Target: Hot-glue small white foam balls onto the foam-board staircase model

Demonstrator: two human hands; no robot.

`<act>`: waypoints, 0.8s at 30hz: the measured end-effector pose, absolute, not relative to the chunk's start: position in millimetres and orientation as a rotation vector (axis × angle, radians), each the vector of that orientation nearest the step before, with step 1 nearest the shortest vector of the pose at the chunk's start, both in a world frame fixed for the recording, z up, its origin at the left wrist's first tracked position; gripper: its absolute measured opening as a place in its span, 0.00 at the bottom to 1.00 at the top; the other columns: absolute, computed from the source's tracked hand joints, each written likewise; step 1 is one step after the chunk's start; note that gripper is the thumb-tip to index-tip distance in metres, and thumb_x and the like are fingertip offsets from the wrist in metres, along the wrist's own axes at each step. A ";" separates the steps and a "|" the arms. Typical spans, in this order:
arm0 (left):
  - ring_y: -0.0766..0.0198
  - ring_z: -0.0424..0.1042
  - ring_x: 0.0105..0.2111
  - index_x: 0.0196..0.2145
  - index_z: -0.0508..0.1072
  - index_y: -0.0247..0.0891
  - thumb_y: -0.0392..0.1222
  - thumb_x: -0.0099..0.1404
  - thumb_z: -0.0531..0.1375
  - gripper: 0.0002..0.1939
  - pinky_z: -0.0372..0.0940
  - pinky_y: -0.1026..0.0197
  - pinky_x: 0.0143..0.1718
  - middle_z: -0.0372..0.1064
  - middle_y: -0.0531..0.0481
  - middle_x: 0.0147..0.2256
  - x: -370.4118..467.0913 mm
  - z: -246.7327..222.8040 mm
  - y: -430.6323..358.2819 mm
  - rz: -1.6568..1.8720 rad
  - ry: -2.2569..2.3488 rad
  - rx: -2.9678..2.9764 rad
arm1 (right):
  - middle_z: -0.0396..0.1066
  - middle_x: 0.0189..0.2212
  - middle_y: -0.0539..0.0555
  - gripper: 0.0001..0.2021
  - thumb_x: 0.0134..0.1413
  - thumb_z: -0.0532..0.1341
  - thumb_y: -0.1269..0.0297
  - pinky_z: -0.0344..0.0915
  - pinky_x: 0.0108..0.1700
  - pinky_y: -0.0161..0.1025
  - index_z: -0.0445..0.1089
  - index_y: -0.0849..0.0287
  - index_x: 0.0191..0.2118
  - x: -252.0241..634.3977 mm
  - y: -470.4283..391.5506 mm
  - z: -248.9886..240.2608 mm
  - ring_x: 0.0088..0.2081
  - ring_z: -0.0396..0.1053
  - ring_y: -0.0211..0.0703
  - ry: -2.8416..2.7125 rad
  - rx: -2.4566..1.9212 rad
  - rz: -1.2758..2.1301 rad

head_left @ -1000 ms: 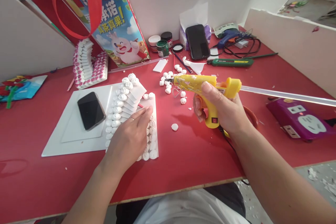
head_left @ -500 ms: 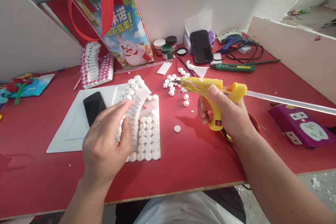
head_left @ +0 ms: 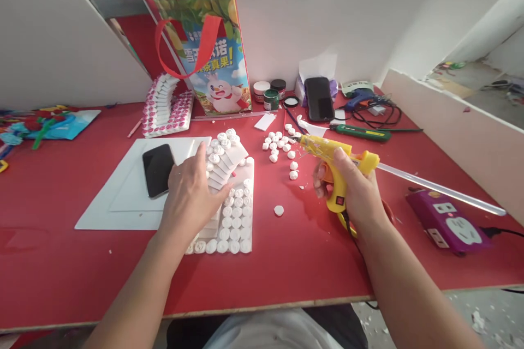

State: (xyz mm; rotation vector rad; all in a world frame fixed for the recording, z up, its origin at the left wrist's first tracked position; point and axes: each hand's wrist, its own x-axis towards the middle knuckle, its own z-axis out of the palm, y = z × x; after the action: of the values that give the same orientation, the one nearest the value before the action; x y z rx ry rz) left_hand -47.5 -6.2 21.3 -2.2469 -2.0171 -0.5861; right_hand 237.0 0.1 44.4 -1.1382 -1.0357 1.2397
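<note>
My right hand (head_left: 360,188) is wrapped round the handle of a yellow hot glue gun (head_left: 325,150), with a clear glue stick (head_left: 442,188) jutting out of its back. The nozzle points left, above a cluster of small white paper rolls (head_left: 275,144). My left hand (head_left: 192,182) reaches over a white craft piece (head_left: 236,223), thumb and index finger apart. The piece has rows of white rolls on a flat base and a curved stepped strip of card rising from it. Part of the piece is hidden under my left hand; whether my fingertips touch it I cannot tell.
A black phone (head_left: 158,170) lies on white board (head_left: 123,196) at left. Behind stand a pink-dotted craft piece (head_left: 167,109), a gift bag (head_left: 216,76), paint jars (head_left: 271,99) and a second phone (head_left: 319,99). A green cutter (head_left: 360,132) and purple power strip (head_left: 448,221) are at right.
My left hand has spread its thumb and index finger and shifted a little up and right over the craft piece. The glue gun stays in my right hand. The camera view has tilted up slightly.
</note>
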 end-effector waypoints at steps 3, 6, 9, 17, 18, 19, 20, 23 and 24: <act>0.37 0.74 0.57 0.75 0.49 0.35 0.47 0.66 0.67 0.47 0.63 0.31 0.64 0.73 0.30 0.55 -49.6 21.6 -1.4 -0.592 -2.020 -2.293 | 0.70 0.19 0.52 0.24 0.62 0.67 0.43 0.61 0.20 0.39 0.74 0.57 0.23 237.1 -2.1 50.0 0.18 0.67 0.40 -1.060 -1.172 1.233; 0.38 0.74 0.57 0.75 0.49 0.37 0.48 0.64 0.67 0.49 0.65 0.35 0.63 0.73 0.31 0.57 -51.8 24.4 2.2 -0.575 -2.036 -2.354 | 0.70 0.19 0.52 0.24 0.61 0.68 0.42 0.62 0.20 0.39 0.73 0.56 0.23 236.5 -4.6 59.9 0.18 0.67 0.40 -1.087 -1.168 1.222; 0.38 0.73 0.59 0.76 0.47 0.35 0.49 0.64 0.67 0.52 0.68 0.38 0.61 0.70 0.30 0.60 -51.0 30.1 4.0 -0.519 -2.075 -2.422 | 0.71 0.19 0.51 0.22 0.59 0.69 0.43 0.62 0.19 0.38 0.75 0.56 0.26 236.9 -7.9 69.5 0.18 0.67 0.40 -1.071 -1.173 1.216; 0.40 0.71 0.63 0.78 0.41 0.42 0.44 0.63 0.65 0.53 0.71 0.42 0.58 0.66 0.33 0.66 -40.9 36.5 -3.4 -0.530 -2.023 -2.635 | 0.72 0.21 0.52 0.24 0.57 0.69 0.41 0.61 0.19 0.38 0.76 0.57 0.24 247.0 -30.0 71.1 0.17 0.68 0.40 -1.069 -1.245 1.247; 0.40 0.70 0.63 0.78 0.41 0.42 0.45 0.64 0.65 0.53 0.71 0.42 0.58 0.66 0.33 0.66 -40.4 36.2 -4.4 -0.523 -2.022 -2.650 | 0.72 0.21 0.53 0.23 0.57 0.69 0.41 0.61 0.18 0.38 0.76 0.57 0.24 248.1 -32.4 68.9 0.17 0.68 0.41 -1.058 -1.236 1.249; 0.39 0.70 0.63 0.78 0.40 0.42 0.45 0.64 0.65 0.53 0.71 0.42 0.58 0.66 0.32 0.66 -40.2 36.0 -5.1 -0.513 -2.021 -2.666 | 0.72 0.21 0.53 0.23 0.58 0.69 0.42 0.61 0.18 0.39 0.76 0.57 0.24 248.9 -34.2 66.6 0.17 0.68 0.41 -1.053 -1.229 1.248; 0.39 0.70 0.63 0.78 0.40 0.42 0.45 0.65 0.65 0.53 0.72 0.41 0.57 0.65 0.32 0.66 -40.0 36.0 -5.5 -0.504 -2.016 -2.682 | 0.72 0.20 0.53 0.23 0.58 0.69 0.42 0.61 0.18 0.39 0.76 0.57 0.24 249.3 -35.4 64.3 0.17 0.68 0.41 -1.053 -1.227 1.246; 0.40 0.71 0.62 0.78 0.40 0.43 0.45 0.65 0.65 0.52 0.73 0.42 0.56 0.66 0.32 0.66 -38.2 36.9 -5.2 -0.499 -1.975 -2.740 | 0.71 0.20 0.54 0.23 0.60 0.68 0.43 0.61 0.19 0.38 0.75 0.58 0.24 248.8 -36.6 58.5 0.17 0.68 0.40 -1.033 -1.241 1.236; 0.40 0.72 0.62 0.78 0.40 0.43 0.45 0.66 0.65 0.52 0.73 0.42 0.55 0.66 0.33 0.65 -36.6 37.2 -4.7 -0.503 -1.957 -2.763 | 0.71 0.19 0.53 0.23 0.60 0.67 0.43 0.62 0.19 0.38 0.75 0.58 0.24 248.2 -36.5 57.2 0.17 0.68 0.40 -1.023 -1.242 1.235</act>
State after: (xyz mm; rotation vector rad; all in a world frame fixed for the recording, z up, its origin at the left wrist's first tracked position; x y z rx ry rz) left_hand -36.6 -4.7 37.2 -2.7634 -1.9569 -0.5027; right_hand 248.2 -36.5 57.2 -1.2423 -1.0230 1.2354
